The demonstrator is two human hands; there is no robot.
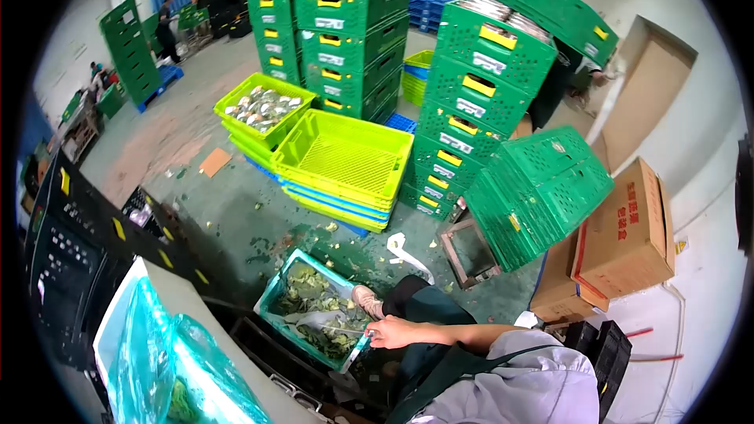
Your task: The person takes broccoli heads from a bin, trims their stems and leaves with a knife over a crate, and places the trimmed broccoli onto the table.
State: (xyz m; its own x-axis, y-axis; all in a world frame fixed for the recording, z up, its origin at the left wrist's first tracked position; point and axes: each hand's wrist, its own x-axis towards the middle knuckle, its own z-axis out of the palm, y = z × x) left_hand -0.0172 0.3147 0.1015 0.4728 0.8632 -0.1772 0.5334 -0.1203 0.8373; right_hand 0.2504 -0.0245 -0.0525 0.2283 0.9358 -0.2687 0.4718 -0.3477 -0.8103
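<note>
My right hand [390, 334] reaches in from the lower right, fingers closed on a thin, pale blade-like tool [345, 330], whose exact kind I cannot make out. It is above the near right side of a teal crate [274, 292] on the floor. Inside the crate lie leafy green vegetable scraps [309, 286] and some clear plastic. A shoe [367, 301] is beside the crate's right rim. At the lower left, clear blue-green plastic bagging [149, 345] covers green leafy produce [182, 400] by a pale panel. My left hand is out of view.
Yellow-green crates [342, 196] stand ahead, one filled with packed items [263, 108]. Tall green crate stacks [338, 59] rise behind. Tilted green crates [542, 188] and cardboard boxes [624, 239] are on the right, black crates [86, 243] on the left. Distant people [166, 27] stand at the back.
</note>
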